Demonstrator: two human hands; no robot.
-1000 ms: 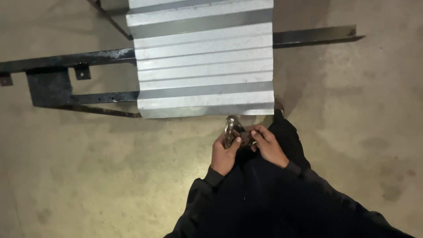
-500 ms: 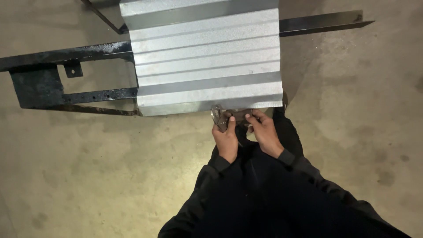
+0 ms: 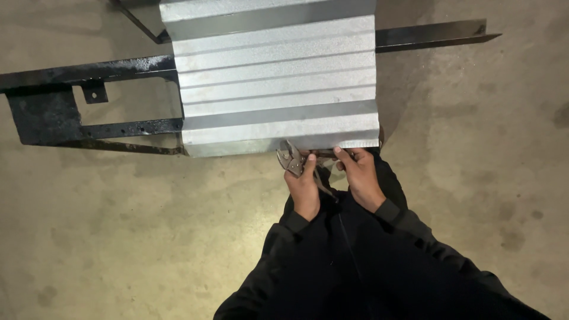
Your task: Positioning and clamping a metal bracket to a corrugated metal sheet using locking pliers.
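A ribbed, silver corrugated metal sheet point(image 3: 272, 77) lies across a black steel frame point(image 3: 71, 106). At the sheet's near edge my left hand point(image 3: 303, 185) grips a pair of metal locking pliers point(image 3: 291, 159), whose jaws sit open right at that edge. My right hand point(image 3: 358, 175) is beside it, fingers curled on the same near edge and around the pliers' rear end. Both arms wear black sleeves.
The concrete floor point(image 3: 118, 237) spreads all around. A black steel bar point(image 3: 432, 34) of the frame sticks out to the right behind the sheet. My dark-clothed legs fill the bottom middle of the view.
Both hands have carried the pliers up from in front of my body to the sheet's near edge. The jaws now point left along that edge.
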